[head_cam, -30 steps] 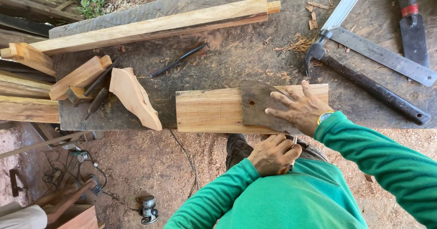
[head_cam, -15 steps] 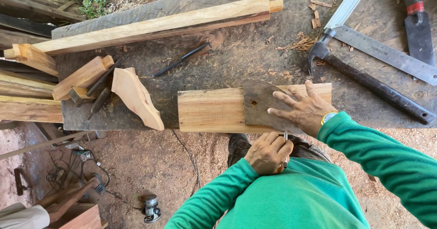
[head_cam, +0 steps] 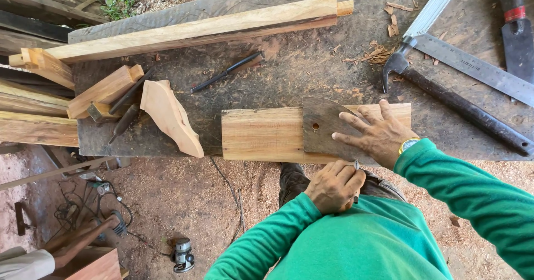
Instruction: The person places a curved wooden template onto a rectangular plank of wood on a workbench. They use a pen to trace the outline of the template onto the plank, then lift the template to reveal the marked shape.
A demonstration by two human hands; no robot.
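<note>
A pale wooden plank [head_cam: 261, 134] lies at the near edge of the dark workbench [head_cam: 289, 74]. On its right half rests a dark curved template [head_cam: 322, 127] with a small hole. My right hand [head_cam: 378, 135], with a watch on the wrist, lies flat on the template, fingers spread. My left hand [head_cam: 334, 185] is just below the plank's near edge, against my green shirt. It is closed around a thin pencil-like tool [head_cam: 356, 166] whose tip points up at the plank.
A carved curved wood piece [head_cam: 169, 119] lies left of the plank, with chisels and offcuts beside it. A long beam [head_cam: 194, 30] runs along the back. A hammer [head_cam: 456, 105], a steel square [head_cam: 473, 63] and a saw [head_cam: 517, 30] lie to the right. A router [head_cam: 182, 255] and cables sit on the ground.
My left hand has risen slightly towards the plank's near edge, and the thin tool now shows in it. My right hand stays on the template.
</note>
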